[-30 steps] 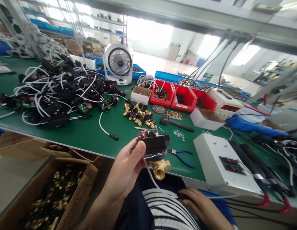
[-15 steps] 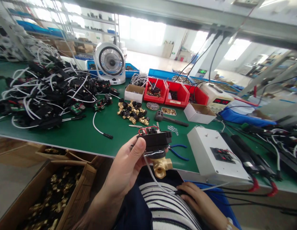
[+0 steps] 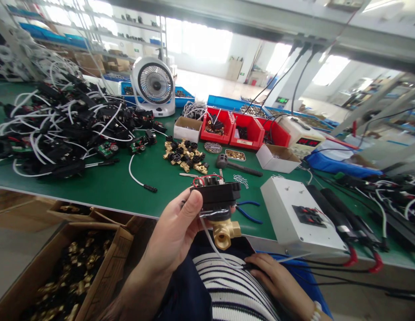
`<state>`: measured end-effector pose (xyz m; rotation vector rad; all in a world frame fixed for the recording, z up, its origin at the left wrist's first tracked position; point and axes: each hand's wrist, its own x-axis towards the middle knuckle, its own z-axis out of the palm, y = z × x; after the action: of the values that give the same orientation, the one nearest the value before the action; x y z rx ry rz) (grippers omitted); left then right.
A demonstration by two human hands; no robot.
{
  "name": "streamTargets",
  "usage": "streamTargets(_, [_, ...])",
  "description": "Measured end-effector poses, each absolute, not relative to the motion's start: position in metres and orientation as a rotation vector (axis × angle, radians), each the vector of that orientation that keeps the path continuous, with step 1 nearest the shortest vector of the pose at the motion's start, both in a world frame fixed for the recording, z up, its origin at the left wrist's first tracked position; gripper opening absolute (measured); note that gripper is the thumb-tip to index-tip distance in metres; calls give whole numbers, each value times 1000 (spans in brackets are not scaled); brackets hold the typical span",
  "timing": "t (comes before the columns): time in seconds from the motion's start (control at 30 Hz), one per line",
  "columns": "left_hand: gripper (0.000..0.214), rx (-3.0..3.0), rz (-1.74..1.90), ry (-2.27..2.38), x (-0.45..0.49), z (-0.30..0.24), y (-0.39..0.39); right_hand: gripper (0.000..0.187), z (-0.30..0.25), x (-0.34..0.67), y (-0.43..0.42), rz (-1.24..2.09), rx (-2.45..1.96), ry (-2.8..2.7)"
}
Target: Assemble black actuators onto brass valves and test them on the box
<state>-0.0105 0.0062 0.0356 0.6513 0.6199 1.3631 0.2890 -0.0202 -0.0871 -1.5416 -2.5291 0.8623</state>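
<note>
My left hand (image 3: 174, 229) is closed around the black housing (image 3: 217, 196) of a motorized valve, held up in front of the bench edge. Red wires and small parts show on top of the housing, and a brass valve body (image 3: 224, 232) with an open threaded port hangs below. From it a white cable (image 3: 211, 243) droops to my lap and ends in a black connector (image 3: 248, 266). My right hand (image 3: 277, 281) rests low at my lap with its fingers closed on that connector. Blue-handled pliers (image 3: 251, 211) lie just behind the valve, their jaws hidden.
A pile of black units with white cables (image 3: 60, 129) covers the left of the green bench (image 3: 174, 191). Brass fittings (image 3: 185, 156), a hammer (image 3: 239, 166), red bins (image 3: 246, 141) and a fan (image 3: 155, 87) stand behind. A grey switch box (image 3: 301, 218) sits right; a carton (image 3: 117, 249) stands lower left.
Almost nothing differs. The view has shifted very slightly, and both hands keep their grip and place.
</note>
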Motion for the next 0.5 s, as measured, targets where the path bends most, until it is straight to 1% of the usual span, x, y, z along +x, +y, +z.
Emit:
streamTargets(0.17, [49,652,1365,614,-10,35,6,32,-91,290,-22,806,-1491,-2540])
streamTargets(0.33, [50,640,1374,608,-9,40,5,37,-92,287,-25,814,-1452,-2531])
streamTargets(0.5, [56,617,1363,663,-10,46,3,36,-97,288,-27,772,-1362,-2508])
